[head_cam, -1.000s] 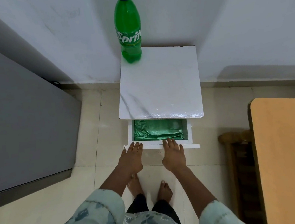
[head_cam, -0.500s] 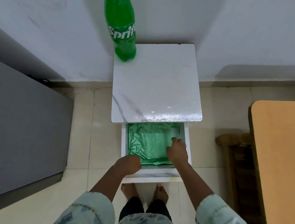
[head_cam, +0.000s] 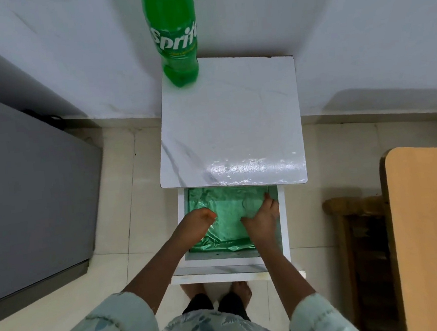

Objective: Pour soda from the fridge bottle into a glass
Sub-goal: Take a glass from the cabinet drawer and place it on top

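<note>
Two hands that a second ago lay flat on the front edge of the drawer (head_cam: 221,265) are now inside it, and the drawer stands pulled well out from under the front edge of the side table (head_cam: 230,127), baring most of its crinkled green lining (head_cam: 229,214). No glass shows in the opened part, so the search for one looks unfinished, and pouring cannot start until it turns up. The soda bottle (head_cam: 174,37) stands upright at the far left corner of the table top, close to the wall, untouched and with its neck cut off by the frame. The left hand (head_cam: 199,221) hovers over the lining near the drawer's left wall, its fingers (head_cam: 209,215) curled into a loose fist; whether they pinch a fold underneath I cannot tell. The right hand (head_cam: 263,220) reaches toward the far right corner, thumb splayed leftward, fingers (head_cam: 268,200) bent down with tips against the lining, wrapped round nothing visible.
</note>
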